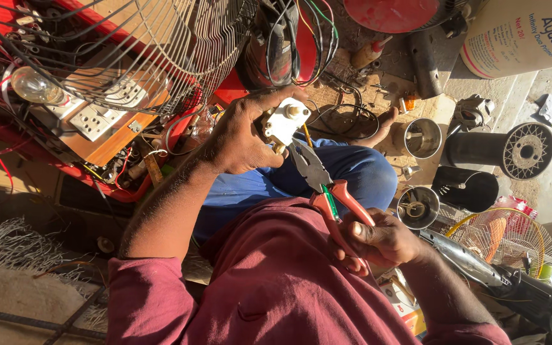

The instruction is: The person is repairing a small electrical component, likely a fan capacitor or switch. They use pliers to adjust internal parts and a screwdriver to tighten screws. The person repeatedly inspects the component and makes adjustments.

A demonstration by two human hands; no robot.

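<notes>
Left hand (pixel 241 137): closed around the switch (pixel 283 122), held up over the lap, below the fan guard (pixel 129 57).
Right hand (pixel 378 241): closed on the red grips of the pliers (pixel 327 185), nose at the switch's underside.
Switch: looked light, rigid plastic, probably brittle; best gripped by its body, not the knob.
Pliers: stiff steel.

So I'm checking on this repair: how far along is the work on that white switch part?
Midway: the left hand holds the white switch part loose, and the right hand sets red-handled pliers to its yellow wire. The fan guard lies detached.
</notes>
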